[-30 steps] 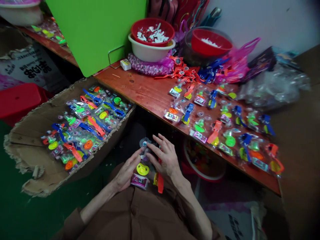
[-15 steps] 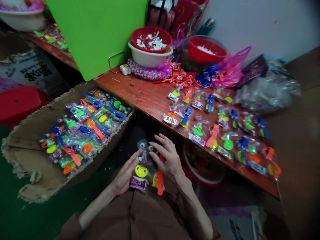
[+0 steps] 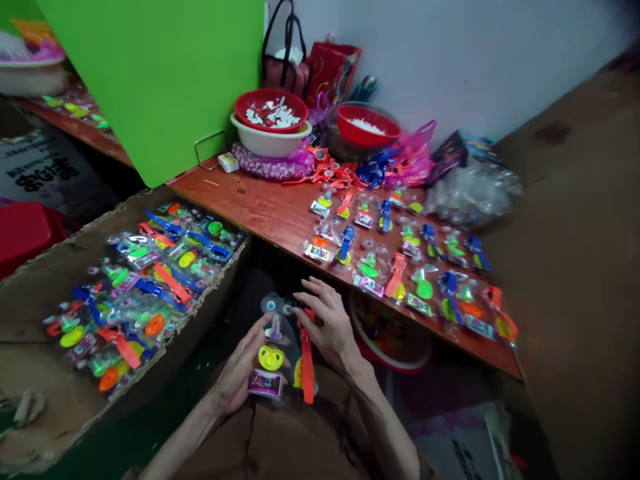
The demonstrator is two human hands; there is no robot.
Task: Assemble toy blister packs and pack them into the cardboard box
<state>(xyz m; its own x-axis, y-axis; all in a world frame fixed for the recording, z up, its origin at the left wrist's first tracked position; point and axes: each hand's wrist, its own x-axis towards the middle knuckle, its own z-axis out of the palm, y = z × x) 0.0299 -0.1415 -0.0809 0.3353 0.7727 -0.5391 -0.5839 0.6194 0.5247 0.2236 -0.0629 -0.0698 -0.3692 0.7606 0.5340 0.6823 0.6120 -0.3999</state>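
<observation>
Head view, and here we go: both hands are on a clear plastic packet, held up over the lap just below the edge of the tabletop. The left hand cups the packet's lower side, while the right hand curves over its upper side, fingers partly spread. It looks like a light hold, not a tight grip. Inside are a googly-eyed toy, a yellow pacifier-shaped piece, a printed card and an orange strap. The danger here? Slick film could slip from a hold that loose and drop into the dark gap under the tabletop. Over on the left, a torn cardboard tray is heaped with similar packets, and a knock could spill them over its ragged edge. Now the containers: at the back, a red bowl of white scraps sits nested in a white basin, and a second red bowl of white bits sits in a clear bowl. Below the tabletop, a round basin holds colourful pieces.
</observation>
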